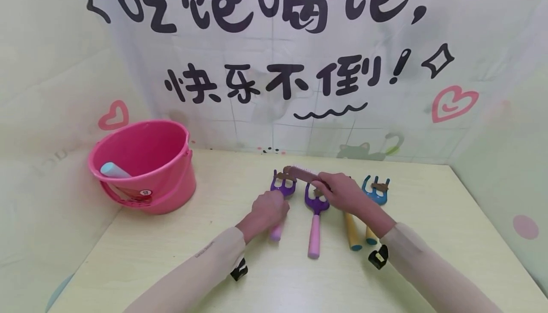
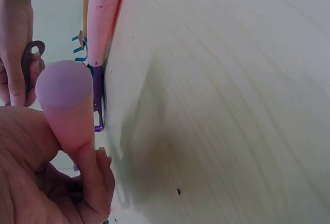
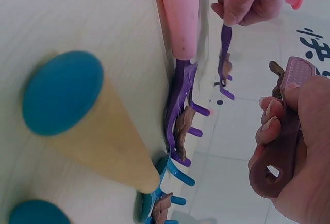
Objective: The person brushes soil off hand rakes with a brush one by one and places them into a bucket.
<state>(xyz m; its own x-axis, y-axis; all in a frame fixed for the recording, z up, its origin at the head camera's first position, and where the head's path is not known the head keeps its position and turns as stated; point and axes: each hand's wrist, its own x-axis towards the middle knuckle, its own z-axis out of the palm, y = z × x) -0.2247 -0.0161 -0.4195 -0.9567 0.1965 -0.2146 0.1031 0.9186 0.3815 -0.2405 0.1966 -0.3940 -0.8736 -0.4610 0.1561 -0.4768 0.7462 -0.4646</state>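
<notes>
Left hand: the left hand (image 1: pixel 269 207) is gripping the pink handle of the left fork (image 1: pixel 282 190), its fingers curling narrowly around it.
Left fork: it is pointing its purple prongs toward the far side, with a brown clump lying across them.
Right hand: the right hand (image 1: pixel 344 192) is holding a brown brush (image 1: pixel 303 175), fingers wrapping round its handle and the thumb pressing along it.
Brush: its head is reaching left, over the prongs of the left fork; whether they are touching, I cannot tell.
Middle fork: another purple fork (image 1: pixel 314 234) is lying between the hands, its pink handle pointing near and a brown clump sitting in its prongs.
Yellow handles: two yellow-handled forks are lying to the right; the left one (image 1: pixel 353 232) is partly hiding behind the right hand, while the right one (image 1: pixel 376 195) is showing blue prongs and a brown clump.
Bucket: a pink bucket (image 1: pixel 173 194) is standing far left on the table (image 1: pixel 205 256), a light-blue-ended thing (image 1: pixel 114 170) leaning inside.
</notes>
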